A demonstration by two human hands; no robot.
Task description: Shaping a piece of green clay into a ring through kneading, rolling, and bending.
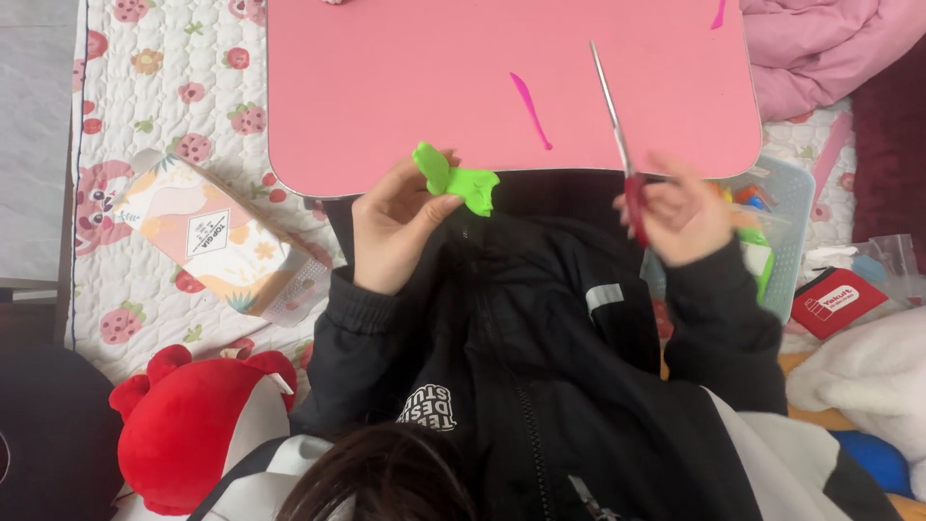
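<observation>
**Green clay in one hand, scissors in the other, above a pink desk**

Seen from above, a person in a black jacket (pixel 540 367) sits at a small pink desk (pixel 405 87) with rounded corners. The view seems flipped, so I take the hand on the left of the picture as the person's left.

The left hand (pixel 394 224) is raised just in front of the desk's near edge. Its grip is closed on a flattened piece of bright green clay (pixel 455 179), pinched between thumb and fingertips so most of the piece sticks up free, likely to leave it reachable by the blades.

The right hand (pixel 683 210) is closed around the red handles of a pair of scissors (pixel 617 125). The long metal blades point away from the body over the desk and look closed or nearly so. Scissors and clay are apart, not touching.

On the desk lies a thin pink modelling tool (pixel 531 110), between clay and scissors.

Left of the desk, on a quilt printed with strawberries (pixel 164 116), lies a rectangular box (pixel 217 241) in cream, orange and pink with a white diamond-shaped label. A red plush toy (pixel 188 425) sits at the lower left. To the right, a pale blue basket (pixel 791 222) holds coloured bits, and a small red pouch (pixel 835 301) with a white label lies just beyond it.
</observation>
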